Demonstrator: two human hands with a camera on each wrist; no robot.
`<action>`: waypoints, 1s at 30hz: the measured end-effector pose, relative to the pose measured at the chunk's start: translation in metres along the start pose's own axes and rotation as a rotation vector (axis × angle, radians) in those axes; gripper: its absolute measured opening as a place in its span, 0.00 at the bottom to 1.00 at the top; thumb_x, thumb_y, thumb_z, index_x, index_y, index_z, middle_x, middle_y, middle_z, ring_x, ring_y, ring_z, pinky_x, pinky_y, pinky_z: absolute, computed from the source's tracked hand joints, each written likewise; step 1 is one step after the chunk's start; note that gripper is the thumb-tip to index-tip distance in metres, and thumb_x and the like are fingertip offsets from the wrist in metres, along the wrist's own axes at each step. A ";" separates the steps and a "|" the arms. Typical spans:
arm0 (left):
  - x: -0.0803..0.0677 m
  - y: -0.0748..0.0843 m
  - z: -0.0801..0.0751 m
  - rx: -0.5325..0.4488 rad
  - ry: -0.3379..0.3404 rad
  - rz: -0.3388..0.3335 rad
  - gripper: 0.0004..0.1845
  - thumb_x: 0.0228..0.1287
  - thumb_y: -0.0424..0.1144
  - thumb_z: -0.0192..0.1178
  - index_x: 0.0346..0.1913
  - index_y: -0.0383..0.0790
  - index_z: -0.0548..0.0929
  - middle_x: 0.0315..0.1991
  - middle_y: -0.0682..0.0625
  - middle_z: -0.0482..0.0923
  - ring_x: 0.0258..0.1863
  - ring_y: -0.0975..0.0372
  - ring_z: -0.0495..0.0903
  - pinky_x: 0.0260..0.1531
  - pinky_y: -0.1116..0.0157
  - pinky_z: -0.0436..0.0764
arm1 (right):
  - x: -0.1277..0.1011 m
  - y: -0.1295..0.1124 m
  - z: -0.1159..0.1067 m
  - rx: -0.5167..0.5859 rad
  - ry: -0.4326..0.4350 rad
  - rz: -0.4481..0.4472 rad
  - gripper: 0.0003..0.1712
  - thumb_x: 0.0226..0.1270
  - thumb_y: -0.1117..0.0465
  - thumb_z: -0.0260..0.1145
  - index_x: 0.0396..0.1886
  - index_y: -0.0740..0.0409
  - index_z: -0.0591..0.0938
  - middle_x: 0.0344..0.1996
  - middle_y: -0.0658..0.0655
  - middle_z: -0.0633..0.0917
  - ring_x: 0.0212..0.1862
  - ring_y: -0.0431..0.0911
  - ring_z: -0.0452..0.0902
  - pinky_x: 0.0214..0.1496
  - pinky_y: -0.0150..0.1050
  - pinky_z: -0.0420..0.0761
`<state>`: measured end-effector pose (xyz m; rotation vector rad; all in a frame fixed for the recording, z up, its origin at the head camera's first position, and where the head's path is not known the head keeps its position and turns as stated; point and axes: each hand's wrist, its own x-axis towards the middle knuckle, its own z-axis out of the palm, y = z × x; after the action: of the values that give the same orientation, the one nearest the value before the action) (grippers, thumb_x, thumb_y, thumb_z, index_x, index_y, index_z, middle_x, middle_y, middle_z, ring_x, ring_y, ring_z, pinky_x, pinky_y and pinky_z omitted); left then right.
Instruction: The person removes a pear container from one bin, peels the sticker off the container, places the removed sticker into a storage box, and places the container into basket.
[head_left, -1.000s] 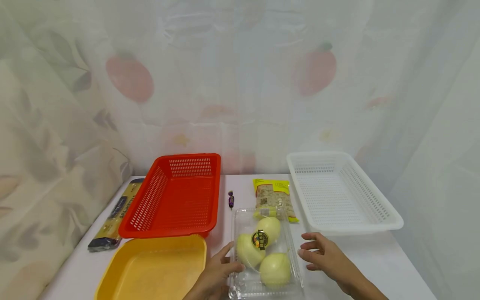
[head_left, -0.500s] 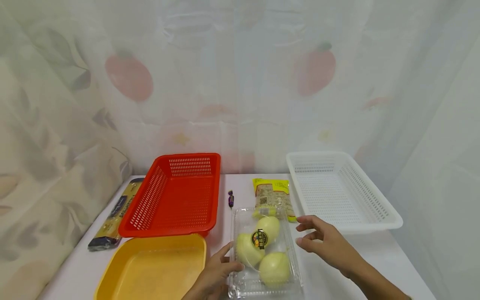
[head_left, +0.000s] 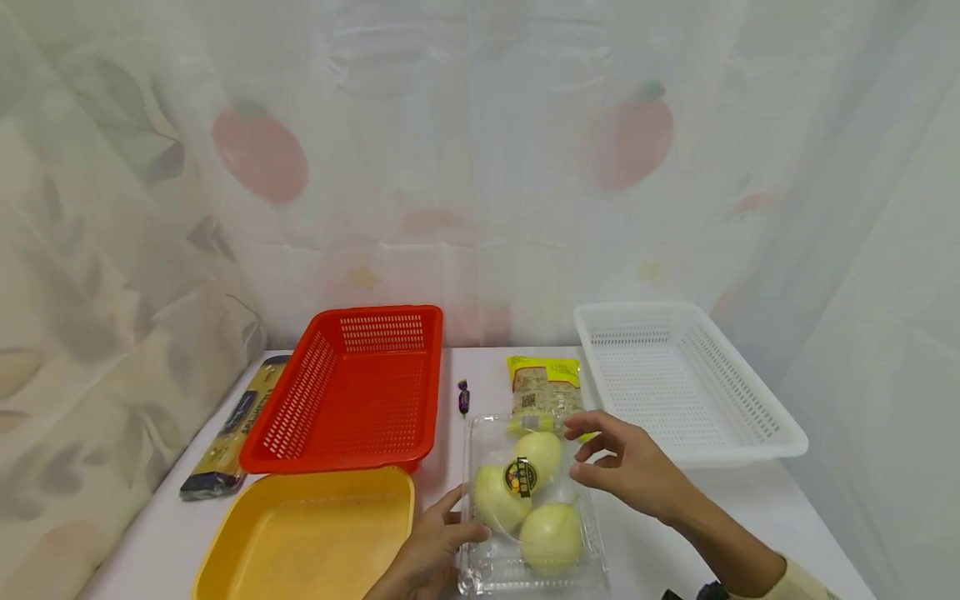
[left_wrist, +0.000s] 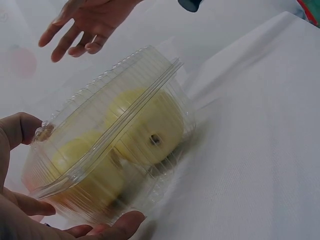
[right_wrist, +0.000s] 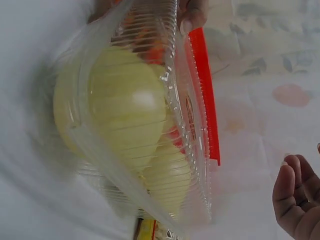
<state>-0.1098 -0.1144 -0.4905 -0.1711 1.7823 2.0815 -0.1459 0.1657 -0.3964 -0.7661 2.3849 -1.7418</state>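
Hands at a clear box of three yellow fruits

Fingers of the left hand point(head_left: 429, 553) curl against the left wall of the clear clamshell box point(head_left: 531, 507), thumb high on its edge and fingertips under its base in the left wrist view, so that hand grips it. The right hand point(head_left: 626, 468) hovers over the box's far right corner, fingers loosely spread and bent, holding nothing and apart from the lid.

The box lies flat on the white table point(head_left: 720, 508) with its lid closed; its long axis runs from the person away toward the curtain. Inside are three pale yellow round fruits point(head_left: 551, 535), one bearing a dark round sticker point(head_left: 519, 478).

Touching the box's far end lies one yellow snack packet point(head_left: 546, 386), pointing the same way. Just left of that end sits one small purple wrapped sweet point(head_left: 462, 397). Left of the box stands one yellow tray point(head_left: 303, 533), nothing in it, and beyond that one red slotted basket point(head_left: 352, 387), nothing in it either. One long dark-and-gold packet point(head_left: 232, 429) lies along the red basket's left side. Right of the box and farther back sits one white slotted basket point(head_left: 678, 379), likewise holding nothing.
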 end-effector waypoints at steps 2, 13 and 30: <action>-0.001 0.000 0.001 -0.014 -0.011 0.009 0.43 0.52 0.27 0.62 0.73 0.33 0.56 0.45 0.35 0.68 0.41 0.48 0.74 0.37 0.46 0.81 | 0.005 0.001 0.002 -0.023 0.004 -0.016 0.25 0.59 0.65 0.72 0.57 0.54 0.77 0.51 0.58 0.78 0.43 0.53 0.77 0.41 0.42 0.82; 0.000 -0.001 0.001 -0.006 0.012 0.002 0.43 0.52 0.27 0.63 0.73 0.32 0.57 0.45 0.36 0.68 0.41 0.49 0.74 0.37 0.47 0.80 | 0.037 0.012 0.022 -0.078 -0.001 -0.012 0.26 0.58 0.62 0.73 0.57 0.54 0.78 0.48 0.57 0.79 0.41 0.50 0.76 0.42 0.41 0.80; 0.000 -0.002 0.000 0.005 -0.001 0.019 0.42 0.54 0.28 0.61 0.73 0.32 0.57 0.46 0.35 0.69 0.42 0.48 0.75 0.36 0.48 0.80 | 0.056 0.041 0.042 -0.228 -0.119 -0.080 0.24 0.57 0.66 0.71 0.55 0.54 0.79 0.47 0.55 0.81 0.35 0.44 0.79 0.34 0.39 0.81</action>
<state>-0.1092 -0.1140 -0.4922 -0.1519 1.7954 2.0895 -0.1929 0.1134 -0.4361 -0.9760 2.5306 -1.4198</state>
